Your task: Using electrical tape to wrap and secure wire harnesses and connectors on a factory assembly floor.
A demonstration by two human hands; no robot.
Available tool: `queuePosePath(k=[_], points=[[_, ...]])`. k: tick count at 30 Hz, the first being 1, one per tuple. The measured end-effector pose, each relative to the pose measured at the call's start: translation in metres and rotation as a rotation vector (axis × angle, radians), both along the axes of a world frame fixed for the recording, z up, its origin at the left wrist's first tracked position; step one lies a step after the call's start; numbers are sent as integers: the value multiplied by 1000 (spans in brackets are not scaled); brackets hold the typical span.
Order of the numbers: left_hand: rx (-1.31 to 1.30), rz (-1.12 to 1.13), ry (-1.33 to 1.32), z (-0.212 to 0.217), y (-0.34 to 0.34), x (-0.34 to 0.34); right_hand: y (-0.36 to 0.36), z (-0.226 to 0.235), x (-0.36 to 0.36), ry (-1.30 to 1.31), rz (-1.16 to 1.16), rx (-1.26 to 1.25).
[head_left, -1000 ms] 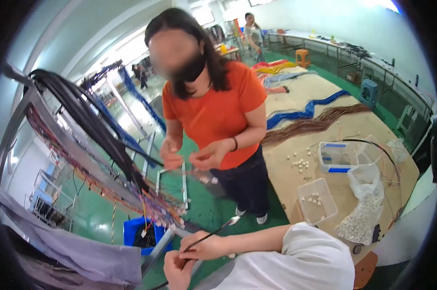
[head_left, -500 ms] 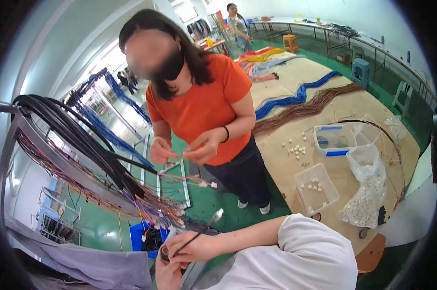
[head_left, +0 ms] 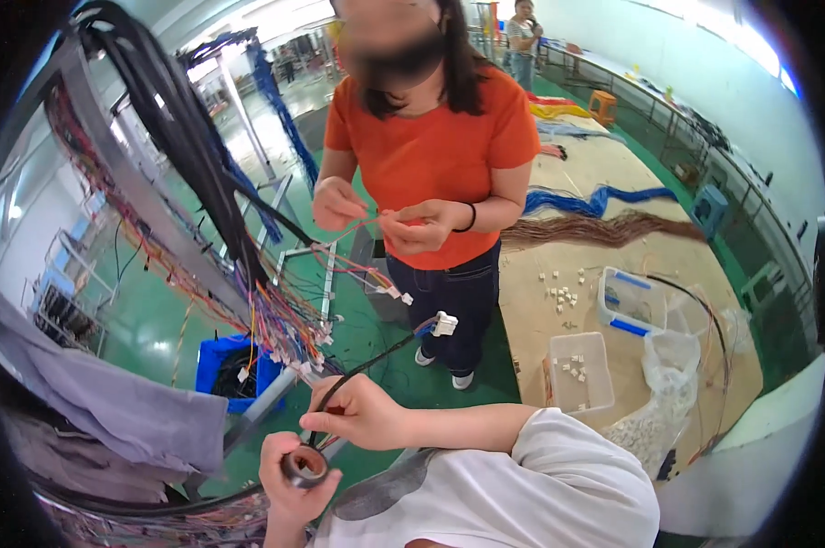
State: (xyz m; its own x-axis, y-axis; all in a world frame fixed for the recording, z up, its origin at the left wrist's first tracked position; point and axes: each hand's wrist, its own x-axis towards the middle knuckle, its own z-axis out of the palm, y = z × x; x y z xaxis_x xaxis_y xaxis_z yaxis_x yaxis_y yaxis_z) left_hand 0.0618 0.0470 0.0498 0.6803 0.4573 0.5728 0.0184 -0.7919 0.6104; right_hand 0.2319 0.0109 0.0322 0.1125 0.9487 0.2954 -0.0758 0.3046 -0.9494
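Note:
My left hand (head_left: 277, 475) is closed round a roll of black tape (head_left: 294, 470), its brown core showing. Just above it, my right hand (head_left: 367, 413) pinches a thin black wire harness (head_left: 378, 356) that runs down to the tape roll. The harness's upper part sticks out to the right of my right hand and ends in short coloured wires and a white connector (head_left: 444, 324). Where the tape meets the harness is partly hidden by my fingers. Beyond my hands, a bunch of coloured wires (head_left: 280, 320) with white connectors hangs from a metal rack (head_left: 111, 137).
Across from me a co-worker in an orange shirt (head_left: 430, 137) handles thin wires. On the table (head_left: 540, 342) at right are clear boxes (head_left: 581, 365), loose white connectors, a plastic bag of them (head_left: 654, 411), and blue and brown wire bundles (head_left: 604, 233). A blue bin (head_left: 213, 365) stands below the rack.
My view has shifted. The harness's connector end now stands out up and to the right, and the tape roll shows more plainly below my right hand. The co-worker still handles wires.

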Motion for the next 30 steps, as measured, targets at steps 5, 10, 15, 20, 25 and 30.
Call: queuePosePath(k=[5,10,15,20,25,30], points=[[-164,-151,-97,-14,9,-11,1,10,-1,-244,-125,434],[-727,47,-61,-17,2,1,-2,13,-10,-397,-64,387],[-469,117,181,-13,5,9,1,6,-15,-436,-34,467],[-780,37,66,-13,12,10,2,7,-17,-409,-67,424],[-1463,-282,-186,-7,16,7,2,14,-14,-329,-3,287],[-1396,-283,-269,-2,10,11,-10,28,1,-108,-90,172]])
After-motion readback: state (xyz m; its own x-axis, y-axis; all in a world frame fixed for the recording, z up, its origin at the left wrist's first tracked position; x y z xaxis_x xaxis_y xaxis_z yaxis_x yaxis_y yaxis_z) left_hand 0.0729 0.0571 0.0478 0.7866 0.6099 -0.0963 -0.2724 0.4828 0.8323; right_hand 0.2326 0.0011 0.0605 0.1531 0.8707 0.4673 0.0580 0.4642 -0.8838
